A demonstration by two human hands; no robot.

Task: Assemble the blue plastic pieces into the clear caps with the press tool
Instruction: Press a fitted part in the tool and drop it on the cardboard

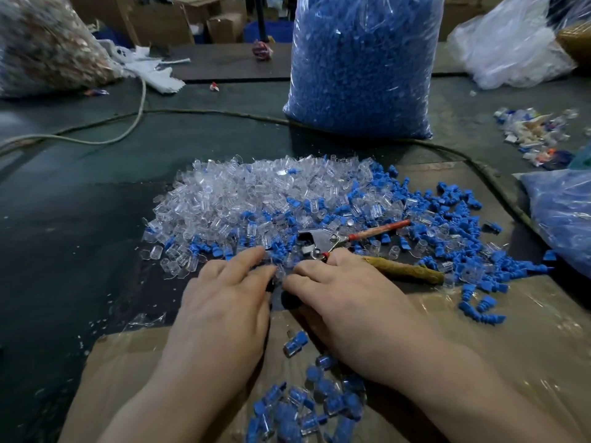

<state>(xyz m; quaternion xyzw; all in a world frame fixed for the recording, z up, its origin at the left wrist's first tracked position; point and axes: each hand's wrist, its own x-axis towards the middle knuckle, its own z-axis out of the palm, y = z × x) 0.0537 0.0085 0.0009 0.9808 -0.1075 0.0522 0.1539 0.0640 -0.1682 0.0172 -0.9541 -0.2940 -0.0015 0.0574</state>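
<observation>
While the hands, left [224, 302] and right [345, 302], pinch one clear cap [279, 274], the press tool [323, 239] lies just beyond them.

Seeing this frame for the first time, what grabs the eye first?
The tall clear bag packed with blue pieces, standing at the back centre. Before it spreads a glittering heap of clear caps, with loose blue pieces spilling to its right. Nearest, the left hand and right hand nearly touch at the fingertips, the press tool lying just beyond.
</observation>
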